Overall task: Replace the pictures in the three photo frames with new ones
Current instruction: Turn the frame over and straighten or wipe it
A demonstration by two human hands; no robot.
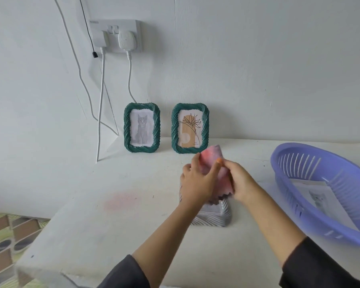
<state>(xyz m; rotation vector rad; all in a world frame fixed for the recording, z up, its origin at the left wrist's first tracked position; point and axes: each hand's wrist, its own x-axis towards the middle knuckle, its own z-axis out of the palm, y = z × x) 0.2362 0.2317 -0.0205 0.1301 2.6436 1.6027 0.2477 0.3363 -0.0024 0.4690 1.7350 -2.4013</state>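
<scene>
Two green rope-edged photo frames stand against the wall: the left frame [142,128] shows a grey cat, the right frame [190,128] shows a line-drawn flower. A third frame [216,215], silvery with ridges, lies flat on the white table [112,204] under my hands. Both hands hold a pink and orange picture [211,161] above that frame. My left hand [197,181] grips its left side, and my right hand [239,181] pinches its right side. The picture is curled and its lower edge is dark and jagged.
A purple slotted basket [320,183] sits at the right with a printed cat picture [318,198] inside. White cables [101,104] hang from a wall socket [116,36] down to the table's left back corner. Patterned floor [6,235] shows past the table's left edge.
</scene>
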